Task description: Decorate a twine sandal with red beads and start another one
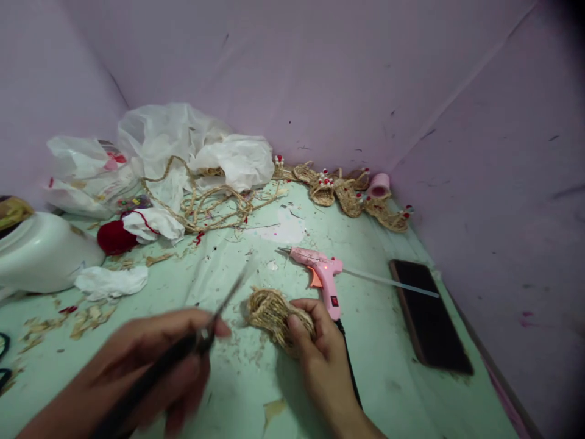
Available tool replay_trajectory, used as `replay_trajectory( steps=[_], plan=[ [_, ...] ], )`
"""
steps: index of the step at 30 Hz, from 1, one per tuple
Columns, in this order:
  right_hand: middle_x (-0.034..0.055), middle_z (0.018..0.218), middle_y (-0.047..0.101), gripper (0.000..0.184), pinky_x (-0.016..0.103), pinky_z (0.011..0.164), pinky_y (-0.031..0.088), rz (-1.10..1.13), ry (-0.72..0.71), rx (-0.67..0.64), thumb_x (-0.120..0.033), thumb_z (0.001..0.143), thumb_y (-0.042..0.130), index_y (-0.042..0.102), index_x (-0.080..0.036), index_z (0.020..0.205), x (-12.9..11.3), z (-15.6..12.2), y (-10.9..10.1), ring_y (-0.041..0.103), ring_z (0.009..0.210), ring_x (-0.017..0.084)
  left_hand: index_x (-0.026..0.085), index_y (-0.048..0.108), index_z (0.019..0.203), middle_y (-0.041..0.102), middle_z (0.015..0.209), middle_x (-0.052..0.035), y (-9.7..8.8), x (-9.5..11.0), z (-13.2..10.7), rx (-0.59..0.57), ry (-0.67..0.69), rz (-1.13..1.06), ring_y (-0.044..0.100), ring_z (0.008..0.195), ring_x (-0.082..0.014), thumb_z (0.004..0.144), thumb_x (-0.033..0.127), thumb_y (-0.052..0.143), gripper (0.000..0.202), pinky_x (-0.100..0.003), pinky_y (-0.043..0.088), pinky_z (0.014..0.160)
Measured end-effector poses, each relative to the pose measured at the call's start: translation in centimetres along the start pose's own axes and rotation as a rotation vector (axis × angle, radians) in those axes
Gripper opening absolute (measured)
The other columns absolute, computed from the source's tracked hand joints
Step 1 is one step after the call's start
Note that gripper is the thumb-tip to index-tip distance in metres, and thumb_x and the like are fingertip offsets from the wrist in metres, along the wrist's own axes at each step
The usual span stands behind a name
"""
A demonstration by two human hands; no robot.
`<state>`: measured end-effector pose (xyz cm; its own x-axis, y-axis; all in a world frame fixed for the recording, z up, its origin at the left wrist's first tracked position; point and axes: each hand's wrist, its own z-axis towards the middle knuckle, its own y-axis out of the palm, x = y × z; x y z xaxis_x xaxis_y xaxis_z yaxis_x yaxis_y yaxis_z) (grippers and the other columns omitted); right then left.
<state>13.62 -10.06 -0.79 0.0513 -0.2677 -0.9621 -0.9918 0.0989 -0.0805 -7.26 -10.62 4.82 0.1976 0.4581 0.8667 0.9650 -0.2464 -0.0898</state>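
My right hand (320,350) grips a small woven jute piece (274,314) low over the green table cover. My left hand (150,366) is closed round dark-handled scissors (201,338), whose blades point up and right toward the jute piece; hand and scissors are smeared by motion. A pink glue gun (320,274) lies just beyond my right hand, nozzle to the left, with a glue stick poking out of its back.
A black phone (427,314) lies at the right. Finished jute pieces with red-and-white beads (351,195) and a pink roll (379,184) line the back. Loose jute rope (205,204), plastic bags (183,146), red yarn (114,238) and a white container (41,253) crowd the left.
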Motion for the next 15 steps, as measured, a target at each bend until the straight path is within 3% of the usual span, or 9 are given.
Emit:
replay_trajectory(
  steps=[2,3,5,7,11,15],
  plan=[
    [-0.0004,0.067,0.058,0.022,0.025,0.055,0.041,0.085,0.052,-0.018,-0.038,0.073,0.057,0.055,-0.019,0.085,-0.2,0.1,0.1,0.051,0.059,0.014,0.027,0.062,0.098,0.064,0.06,-0.0022,-0.9,1.2,1.6,0.344,0.041,0.501,0.057,0.054,-0.0197,0.068,0.048,0.056,0.037,-0.028,0.04,0.051],
    [-0.0003,0.068,0.058,0.023,0.024,0.054,0.041,0.121,0.069,-0.023,-0.038,0.072,0.058,0.054,-0.019,0.085,-0.2,0.2,0.1,0.051,0.059,0.014,0.027,0.061,0.1,0.066,0.07,-0.0042,-1.2,1.7,2.4,0.432,0.03,0.752,0.06,0.063,-0.0233,0.07,0.044,0.053,0.036,-0.03,0.04,0.055],
    [-0.0004,0.07,0.058,0.025,0.024,0.054,0.04,0.17,0.093,-0.027,-0.038,0.072,0.059,0.053,-0.019,0.087,-0.3,0.3,0.1,0.05,0.059,0.013,0.024,0.059,0.103,0.066,0.083,-0.0095,-1.6,2.0,3.7,0.554,0.011,1.14,0.061,0.071,-0.0299,0.075,0.041,0.044,0.036,-0.034,0.038,0.057],
    [-0.0015,0.068,0.056,0.026,0.023,0.053,0.039,0.191,0.105,-0.034,-0.039,0.072,0.059,0.053,-0.019,0.088,-0.3,0.4,0.0,0.048,0.058,0.012,0.02,0.059,0.102,0.064,0.091,-0.0139,-1.8,1.8,4.3,0.585,0.031,1.335,0.06,0.074,-0.0327,0.08,0.039,0.036,0.038,-0.036,0.037,0.057],
    [-0.0022,0.066,0.055,0.026,0.023,0.053,0.038,0.198,0.087,-0.038,-0.039,0.072,0.06,0.054,-0.018,0.087,-0.1,0.6,-0.2,0.047,0.056,0.012,0.019,0.061,0.096,0.062,0.097,-0.0118,-1.7,1.0,4.4,0.659,0.209,1.255,0.059,0.083,-0.0303,0.082,0.036,0.036,0.033,-0.035,0.039,0.064],
    [-0.0021,0.067,0.057,0.025,0.022,0.052,0.038,0.234,0.077,-0.045,-0.037,0.073,0.061,0.054,-0.019,0.089,0.5,0.6,-0.3,0.049,0.056,0.011,0.022,0.064,0.083,0.064,0.086,-0.0058,-0.4,1.0,4.1,0.631,0.394,0.71,0.059,0.078,-0.0238,0.07,0.034,0.059,0.019,-0.03,0.041,0.069]
  ],
)
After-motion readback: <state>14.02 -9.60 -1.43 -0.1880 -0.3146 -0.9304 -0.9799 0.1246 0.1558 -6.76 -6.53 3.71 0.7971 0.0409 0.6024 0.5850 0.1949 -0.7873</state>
